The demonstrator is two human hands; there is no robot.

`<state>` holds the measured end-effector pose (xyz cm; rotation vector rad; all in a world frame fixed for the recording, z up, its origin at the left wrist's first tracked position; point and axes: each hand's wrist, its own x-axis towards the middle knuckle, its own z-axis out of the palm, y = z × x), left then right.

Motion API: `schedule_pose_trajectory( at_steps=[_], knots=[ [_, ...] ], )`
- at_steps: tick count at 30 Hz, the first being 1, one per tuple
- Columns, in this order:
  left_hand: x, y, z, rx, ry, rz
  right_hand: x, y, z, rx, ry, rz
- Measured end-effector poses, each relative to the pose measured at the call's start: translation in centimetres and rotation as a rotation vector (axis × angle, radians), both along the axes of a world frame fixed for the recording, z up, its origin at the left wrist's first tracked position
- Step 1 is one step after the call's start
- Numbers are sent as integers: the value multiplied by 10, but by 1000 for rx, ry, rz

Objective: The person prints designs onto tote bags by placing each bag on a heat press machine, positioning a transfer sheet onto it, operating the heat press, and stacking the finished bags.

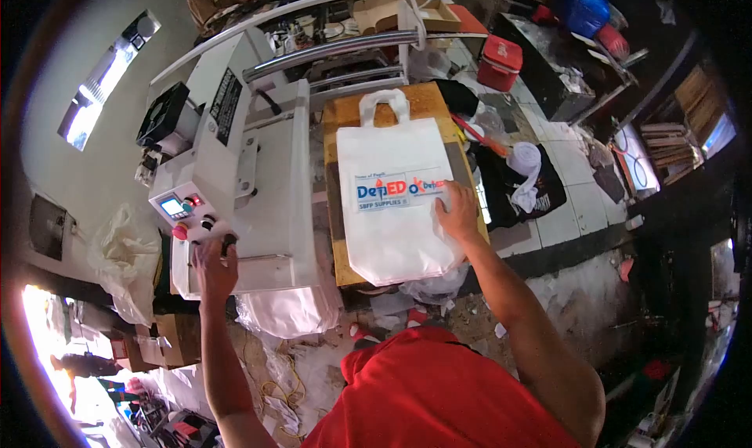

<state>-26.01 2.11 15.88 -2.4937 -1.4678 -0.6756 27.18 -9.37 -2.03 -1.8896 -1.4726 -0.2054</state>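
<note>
A white tote bag (395,248) with a blue and red DepED print lies flat on a wooden board (341,111), its handles toward the far edge. My right hand (458,211) rests at the right end of the print, fingers bent onto the bag. Left of the board stands a white press machine (270,166) with a control box (178,205) that has a lit screen, a red button and black knobs. At the machine's front, my left hand (215,266) is closed around a black knob (229,243), which the fingers partly cover.
Clear plastic with white material (290,311) hangs below the machine. A plastic bag (129,252) is at the left. Beyond the board lie a black cloth (501,170), a white roll (525,160) and a red box (500,63). A person (207,1) is at the far left.
</note>
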Motion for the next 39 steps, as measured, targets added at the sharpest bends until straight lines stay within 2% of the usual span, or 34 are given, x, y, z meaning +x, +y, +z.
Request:
schedule_pose_trajectory(
  at_steps=[1,3,5,9,11,14,16,17,18,19,20,21,23,24,26,27,29,31,33,35,39],
  knots=[
    [27,-10,10,53,-80,-84,-3,0,2,7,4,3],
    [46,-16,-4,122,-85,-140,-4,-1,4,2,2,-9],
    [77,-28,1,-25,-61,-116,-1,0,-1,63,50,24],
    [136,-47,7,-72,-90,-231,4,-1,10,41,112,32],
    [164,-57,7,-84,-123,-276,11,-1,20,113,311,26],
    [201,-73,8,-113,-140,-307,12,-11,81,197,331,-83],
    [221,-83,8,-133,-132,-313,-22,-29,140,237,215,124],
    [231,-89,12,-163,-158,-335,-47,-40,166,202,267,269],
    [237,-92,15,-191,-185,-357,-66,-47,176,226,283,491],
    [238,-94,14,-190,-187,-357,-87,-50,192,159,282,615],
    [237,-96,12,-172,-304,-422,-107,-48,199,162,235,677],
    [233,-100,10,-153,-421,-485,-126,-43,191,118,266,651],
    [214,-114,11,-179,-488,-439,-143,-33,181,-17,-47,476],
    [199,-118,9,-177,-526,-397,-148,-31,178,-18,-46,489],
    [162,-124,0,-159,-589,-318,-151,-25,173,-12,-158,223],
    [144,-126,-6,-156,-628,-270,-146,-22,172,1,-195,185],
    [95,-128,-36,-285,-663,-126,-142,-22,167,-44,-179,90],
    [42,-119,-84,-400,-648,32,-136,-17,159,37,-205,78],
    [-17,-105,-150,-436,-563,120,-143,-16,160,40,-294,34],
    [-73,-88,-210,-525,-459,248,-148,-16,156,9,-264,19],
    [-143,-48,-293,-513,-273,564,-160,-12,155,-39,-297,-6]
  ],
)
